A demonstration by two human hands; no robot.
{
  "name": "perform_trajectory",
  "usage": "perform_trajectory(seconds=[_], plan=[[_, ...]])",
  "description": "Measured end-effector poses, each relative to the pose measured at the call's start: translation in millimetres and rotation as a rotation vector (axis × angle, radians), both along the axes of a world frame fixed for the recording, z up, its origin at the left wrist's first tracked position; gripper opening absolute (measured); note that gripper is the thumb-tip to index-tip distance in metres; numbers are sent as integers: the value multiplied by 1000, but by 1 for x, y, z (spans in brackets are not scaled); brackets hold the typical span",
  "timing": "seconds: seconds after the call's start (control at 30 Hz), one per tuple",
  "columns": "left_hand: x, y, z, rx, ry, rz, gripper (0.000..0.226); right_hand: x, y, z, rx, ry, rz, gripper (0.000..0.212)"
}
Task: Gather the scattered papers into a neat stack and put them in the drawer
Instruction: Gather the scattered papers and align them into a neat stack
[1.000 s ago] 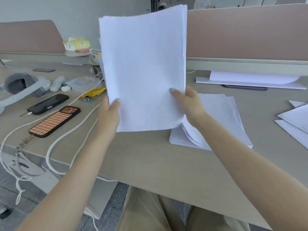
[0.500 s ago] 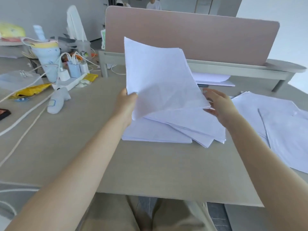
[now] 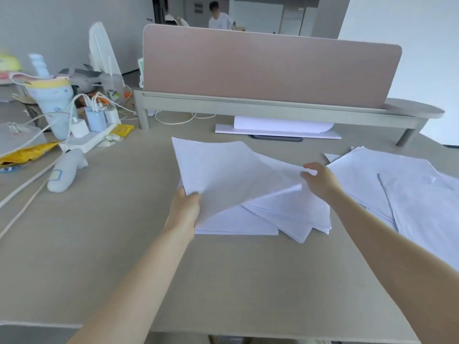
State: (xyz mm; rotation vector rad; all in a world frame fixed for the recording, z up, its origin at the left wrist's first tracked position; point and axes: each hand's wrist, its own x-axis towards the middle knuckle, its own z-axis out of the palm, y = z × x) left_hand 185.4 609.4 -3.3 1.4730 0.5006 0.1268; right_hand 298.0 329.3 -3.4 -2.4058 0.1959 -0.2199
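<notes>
My left fingers (image 3: 192,194) pinch the top sheets (image 3: 223,170) mid-frame; my right fingers (image 3: 306,173) hang loose. They could slide crooked over the messy pile (image 3: 285,217) below.

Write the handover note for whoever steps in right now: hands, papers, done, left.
Left hand: grips the near left corner of the lifted sheets, which tilt up over the pile.
Right hand: open, fingers spread just above the sheets' right edge; contact unclear.
Pile: lies on the desk under the lifted sheets, fanned and uneven.
Loose papers: spread on the desk to the right, apart from the pile.
Done: part of the papers gathered in the middle.
Left: lay the sheets down, add the loose papers, square the edges, put the stack in the drawer. No drawer is in view.
</notes>
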Motion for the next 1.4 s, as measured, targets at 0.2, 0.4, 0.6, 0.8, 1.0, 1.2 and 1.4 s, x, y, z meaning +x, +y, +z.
perform_trajectory(seconds=[0.2, 0.4, 0.6, 0.8, 1.0, 1.2, 1.4], plan=[[-8, -21, -9, 306, 93, -68, 9, 40, 2, 11, -42, 120, 34, 25], [-7, -23, -8, 339, 85, -61, 10, 67, 5, 8, -223, 205, 152, 18], [-5, -19, -11, 292, 93, -26, 14, 69, 14, 19, -257, 359, 229, 24], [-7, -16, -11, 209, 102, -60, 10, 48, 12, 29, -29, 500, 291, 15], [-9, -3, -10, 230, -23, -12, 11, 13, 10, 19, 341, 391, 196, 7], [-9, 4, 1, 188, -188, 61, 19, -29, 44, 0, 677, 347, 66, 17], [-5, 8, -9, 440, -78, -47, 24, -56, 58, -4, 877, 313, 48, 20]])
